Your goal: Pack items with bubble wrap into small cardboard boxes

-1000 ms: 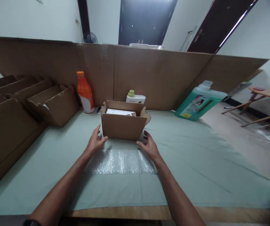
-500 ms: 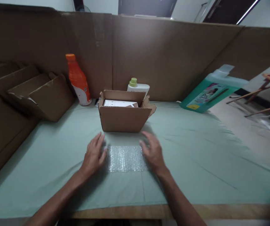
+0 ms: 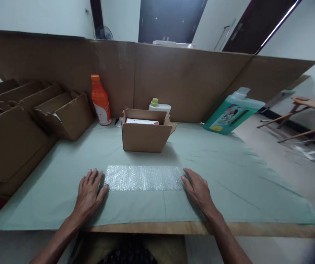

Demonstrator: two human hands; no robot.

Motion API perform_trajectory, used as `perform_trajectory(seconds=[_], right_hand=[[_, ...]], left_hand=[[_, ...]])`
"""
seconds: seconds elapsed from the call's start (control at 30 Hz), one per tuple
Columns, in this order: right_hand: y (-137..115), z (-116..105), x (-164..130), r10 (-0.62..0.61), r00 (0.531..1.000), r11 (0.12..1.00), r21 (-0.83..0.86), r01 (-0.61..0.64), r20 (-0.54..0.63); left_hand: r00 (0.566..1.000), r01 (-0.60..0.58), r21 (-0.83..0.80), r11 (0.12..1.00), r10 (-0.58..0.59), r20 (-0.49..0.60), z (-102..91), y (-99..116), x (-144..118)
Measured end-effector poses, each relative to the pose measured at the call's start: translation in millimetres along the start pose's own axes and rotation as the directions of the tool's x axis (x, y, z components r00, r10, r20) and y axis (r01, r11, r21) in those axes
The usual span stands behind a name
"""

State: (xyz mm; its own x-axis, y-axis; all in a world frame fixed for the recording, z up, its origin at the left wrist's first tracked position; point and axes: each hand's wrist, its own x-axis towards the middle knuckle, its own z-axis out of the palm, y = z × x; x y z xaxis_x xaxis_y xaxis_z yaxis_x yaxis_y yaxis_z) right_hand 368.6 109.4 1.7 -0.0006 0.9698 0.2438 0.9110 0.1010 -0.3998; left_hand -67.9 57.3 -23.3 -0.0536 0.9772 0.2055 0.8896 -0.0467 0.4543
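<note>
Stretching left-to-right, bubble wrap

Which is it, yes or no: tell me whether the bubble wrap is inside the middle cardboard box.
No, the bubble wrap lies flat on the cloth between the left hand and right hand.

This looks like a room in a home, with a simple work spot in it. White walls, a dark double door at the upper middle, another dark door at the upper right and a fan at the upper left suggest a house. A pale green cloth covers the wooden surface, backed by a tall cardboard panel.
</note>
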Motion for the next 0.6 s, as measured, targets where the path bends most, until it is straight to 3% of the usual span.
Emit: perform_trajectory(seconds=[0.13,0.27,0.33,0.43,0.53,0.6], right_hand=[[-24,4,31,-0.017,0.999,1.0,0.023,0.015,0.05],[-44,-3,31,-0.052,0.996,0.998,0.05,0.049,0.074],[-46,-14,6,-0.075,0.993,0.993,0.097,0.065,0.096],[-47,-26,-57,-0.029,0.993,0.969,0.248,0.0,0.116],[-57,-22,-125,0.033,0.991,0.922,0.38,-0.079,0.127],[-70,-10,-160,-0.017,0.982,0.883,0.463,-0.074,0.191]], left_hand=[[0.995,0.079,0.142,0.987,-0.07,-0.067,8.9,17,10],[0.997,0.041,0.041,0.998,-0.038,-0.069,10.4,35,23],[0.999,-0.004,-0.012,1.0,0.004,-0.049,2.4,39,29],[0.998,-0.061,-0.046,0.997,0.06,-0.004,-13.5,48,49],[0.986,-0.159,-0.056,0.986,0.162,0.039,-16.8,73,85],[0.967,-0.237,-0.068,0.969,0.242,0.08,-7.2,98,112]])
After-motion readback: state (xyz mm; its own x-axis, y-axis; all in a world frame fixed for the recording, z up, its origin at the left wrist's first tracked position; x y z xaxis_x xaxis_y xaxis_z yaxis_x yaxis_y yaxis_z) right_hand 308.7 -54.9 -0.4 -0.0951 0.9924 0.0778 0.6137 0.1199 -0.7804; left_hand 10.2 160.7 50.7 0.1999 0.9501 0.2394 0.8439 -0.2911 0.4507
